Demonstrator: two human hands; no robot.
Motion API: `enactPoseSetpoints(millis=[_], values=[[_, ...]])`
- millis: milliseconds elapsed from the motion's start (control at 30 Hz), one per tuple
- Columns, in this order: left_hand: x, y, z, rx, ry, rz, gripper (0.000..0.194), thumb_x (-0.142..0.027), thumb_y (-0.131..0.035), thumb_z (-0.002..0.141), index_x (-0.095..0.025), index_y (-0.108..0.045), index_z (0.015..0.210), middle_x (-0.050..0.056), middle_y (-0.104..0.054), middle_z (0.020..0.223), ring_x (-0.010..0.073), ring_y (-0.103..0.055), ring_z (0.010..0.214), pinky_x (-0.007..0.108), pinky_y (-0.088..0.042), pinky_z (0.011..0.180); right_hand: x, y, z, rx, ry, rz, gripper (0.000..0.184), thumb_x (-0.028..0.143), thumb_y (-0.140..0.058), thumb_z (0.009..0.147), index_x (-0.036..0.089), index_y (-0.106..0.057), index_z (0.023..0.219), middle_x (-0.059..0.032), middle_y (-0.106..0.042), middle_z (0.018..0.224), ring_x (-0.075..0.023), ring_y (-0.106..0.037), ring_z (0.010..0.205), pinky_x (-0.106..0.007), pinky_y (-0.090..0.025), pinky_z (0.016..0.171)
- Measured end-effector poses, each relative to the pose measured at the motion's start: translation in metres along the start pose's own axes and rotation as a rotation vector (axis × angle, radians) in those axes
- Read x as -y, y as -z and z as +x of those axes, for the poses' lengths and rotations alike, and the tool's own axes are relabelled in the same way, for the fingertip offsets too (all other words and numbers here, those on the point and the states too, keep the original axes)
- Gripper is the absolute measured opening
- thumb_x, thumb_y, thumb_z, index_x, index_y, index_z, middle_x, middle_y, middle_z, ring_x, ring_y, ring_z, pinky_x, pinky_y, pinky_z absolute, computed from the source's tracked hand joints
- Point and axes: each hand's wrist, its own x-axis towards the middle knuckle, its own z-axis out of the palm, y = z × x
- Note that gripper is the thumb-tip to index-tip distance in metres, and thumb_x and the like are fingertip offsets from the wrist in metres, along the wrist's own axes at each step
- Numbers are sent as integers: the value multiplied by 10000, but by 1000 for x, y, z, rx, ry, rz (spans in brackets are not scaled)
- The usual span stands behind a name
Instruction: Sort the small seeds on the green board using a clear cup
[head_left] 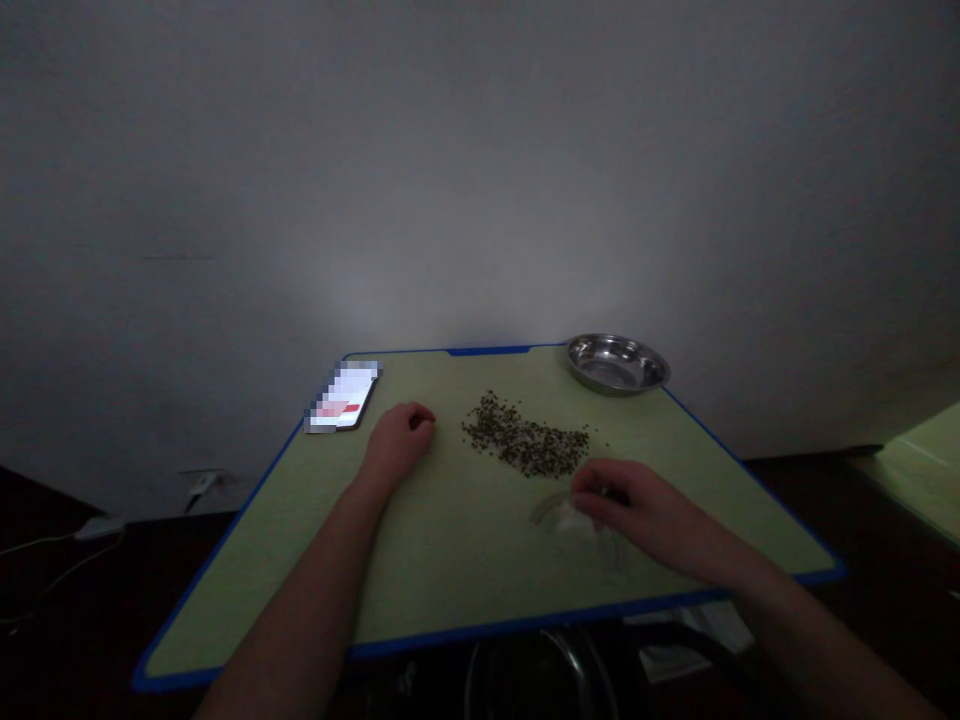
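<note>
My left hand rests on the left half of the green table, its fingers loosely curled shut with nothing showing in them. To its right lies a loose, spread-out pile of small dark and pale seed-like grains. My right hand is nearer to me, at the pile's lower right, thumb and fingertips pinched together. Whatever is between those fingertips is too small or hidden to name. Just below them is a faint, see-through round dish, partly covered by the hand; its contents cannot be made out.
A shiny metal bowl sits at the table's back right corner. At the left edge lies a phone with its screen lit. The green table has a blue rim and stands against a grey wall. Below its front edge, a glass pan lid shows.
</note>
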Motion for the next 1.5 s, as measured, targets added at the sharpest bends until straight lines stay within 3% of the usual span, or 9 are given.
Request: enactPoseSetpoints(millis=[133,233,333,467,733,1100,1500], values=[[1,0,1,3,-20,3,239,-229,-445,720,-171,-655,820,73,-669,882,202,-595,844,314,-449,766,-39,40,16,-299,-75,38,236,417,-480,808,191,-529,767,14,-539,600,-125,-475,524,-249,-363,488],[2,-1,2,-5,-10,11,236,-225,-439,722,-179,-654,808,72,-672,884,200,-596,860,313,-448,785,-70,61,29,-431,-178,-6,242,411,-483,761,189,-534,844,17,-551,547,-134,-452,451,-264,-341,445],[2,0,2,8,-14,12,229,-220,-443,719,-184,-652,803,66,-670,892,200,-596,870,312,-448,793,-93,69,40,-476,-214,-104,196,369,-476,760,192,-550,804,-7,-596,564,-159,-511,495,-286,-382,492],[1,2,1,8,-10,2,220,-208,-436,726,-179,-644,792,72,-669,876,203,-597,863,317,-451,788,-110,67,55,-419,-224,-219,165,308,-456,785,192,-575,788,-17,-622,607,-179,-566,562,-300,-412,552],[3,3,1,9,-12,-18,207,-205,-440,721,-178,-633,793,74,-660,877,203,-595,864,322,-455,784,-94,70,77,-297,-150,-487,169,275,-478,817,186,-620,837,-37,-644,742,-175,-584,687,-272,-383,600],[3,3,2,7,-21,-30,218,-236,-442,722,-177,-641,786,68,-662,862,203,-594,846,331,-451,789,-82,52,75,-440,-115,-709,282,328,-424,887,234,-670,985,-67,-697,967,-235,-624,859,-317,-416,704],[7,1,4,29,5,-27,236,-232,-446,723,-151,-642,828,69,-651,881,194,-586,849,317,-442,788,-98,55,69,-343,-41,-588,259,323,-464,863,227,-696,926,-58,-714,913,-215,-637,836,-304,-443,729]])
